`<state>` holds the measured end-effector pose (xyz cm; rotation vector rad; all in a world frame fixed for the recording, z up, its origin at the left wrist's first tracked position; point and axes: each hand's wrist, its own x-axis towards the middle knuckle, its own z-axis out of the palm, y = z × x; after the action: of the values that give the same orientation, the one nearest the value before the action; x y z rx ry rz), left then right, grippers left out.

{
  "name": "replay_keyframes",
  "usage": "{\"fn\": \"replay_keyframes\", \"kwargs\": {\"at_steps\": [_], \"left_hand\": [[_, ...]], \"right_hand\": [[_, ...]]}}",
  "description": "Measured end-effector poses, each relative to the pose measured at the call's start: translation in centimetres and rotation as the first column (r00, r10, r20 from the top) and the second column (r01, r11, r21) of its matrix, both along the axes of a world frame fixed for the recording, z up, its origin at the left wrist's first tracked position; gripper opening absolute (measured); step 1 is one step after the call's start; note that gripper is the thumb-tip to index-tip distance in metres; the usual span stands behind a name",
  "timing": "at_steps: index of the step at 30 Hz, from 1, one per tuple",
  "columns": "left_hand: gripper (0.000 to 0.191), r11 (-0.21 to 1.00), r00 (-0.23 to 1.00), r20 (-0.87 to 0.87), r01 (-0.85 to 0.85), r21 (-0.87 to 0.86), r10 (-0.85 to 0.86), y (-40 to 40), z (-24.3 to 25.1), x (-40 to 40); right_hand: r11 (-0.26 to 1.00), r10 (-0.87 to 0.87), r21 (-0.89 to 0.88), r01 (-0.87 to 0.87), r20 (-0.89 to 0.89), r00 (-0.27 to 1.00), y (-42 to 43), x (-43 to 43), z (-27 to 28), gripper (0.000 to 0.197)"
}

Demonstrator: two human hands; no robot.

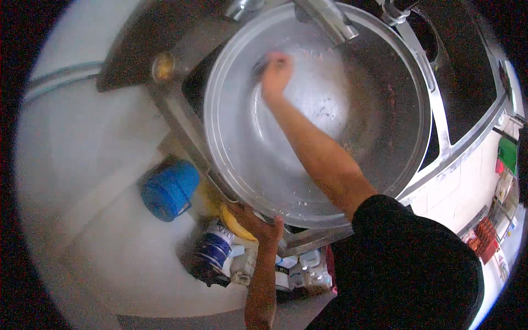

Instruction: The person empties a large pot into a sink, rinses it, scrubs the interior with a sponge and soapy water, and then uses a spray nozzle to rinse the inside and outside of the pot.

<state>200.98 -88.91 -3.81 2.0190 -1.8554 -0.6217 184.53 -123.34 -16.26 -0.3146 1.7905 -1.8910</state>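
Note:
A very large, round metal pot (pixel 305 194) lies tilted with its wide mouth facing me, resting over the sink's steel frame. My right hand (pixel 277 76) reaches deep inside it, closed around a small dark pad (pixel 260 68) pressed to the inner wall. Motion blurs the hand, and the pad's exact kind cannot be made out. At the near-left rim, my left hand (pixel 258 225) grips the pot, thumb up at the edge and fingers hidden on the outer side. Small white bits and drops cling to the inside near the lower rim.
A metal faucet (pixel 336 27) juts over the pot's far rim. The steel sink frame (pixel 439 107) runs along the right. Below left stand a blue bucket (pixel 169 189), a blue-and-white tub (pixel 214 243) and a yellow basin (pixel 237 225). Several containers crowd beneath the sink.

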Motion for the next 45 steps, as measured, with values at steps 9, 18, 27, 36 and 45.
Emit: {"fn": "replay_keyframes", "kwargs": {"at_steps": [9, 18, 27, 36, 45], "left_hand": [[0.097, 0.995, 1.000, -0.017, 0.008, -0.096, -0.010, -1.0, 0.1, -0.3], [0.101, 0.991, 0.998, 0.059, 0.002, -0.132, 0.006, -0.7, 0.5, -0.6], [0.093, 0.985, 0.996, 0.076, -0.036, -0.170, 0.050, -1.8, 1.7, -0.7], [0.087, 0.978, 0.994, 0.083, -0.059, -0.200, 0.077, -3.6, 2.4, -1.7], [0.090, 0.977, 0.992, 0.087, -0.069, -0.202, 0.088, -3.2, 3.3, -1.8]], "right_hand": [[0.796, 0.605, 0.095, -0.598, -0.163, 0.779, 7.9, 3.8, 2.1, 0.012], [0.707, 0.703, 0.055, -0.705, 0.051, 0.709, 11.1, 4.1, 5.5, 0.013], [-0.665, 0.705, 0.520, -0.536, 0.202, -0.680, 26.4, -17.5, 12.8, 0.023], [-0.673, 0.507, 0.727, 0.138, 0.589, -0.629, 20.4, -20.2, 12.4, 0.026], [-0.598, 0.559, 0.800, 0.046, 0.457, -0.692, 24.7, -17.0, 15.4, 0.028]]}}
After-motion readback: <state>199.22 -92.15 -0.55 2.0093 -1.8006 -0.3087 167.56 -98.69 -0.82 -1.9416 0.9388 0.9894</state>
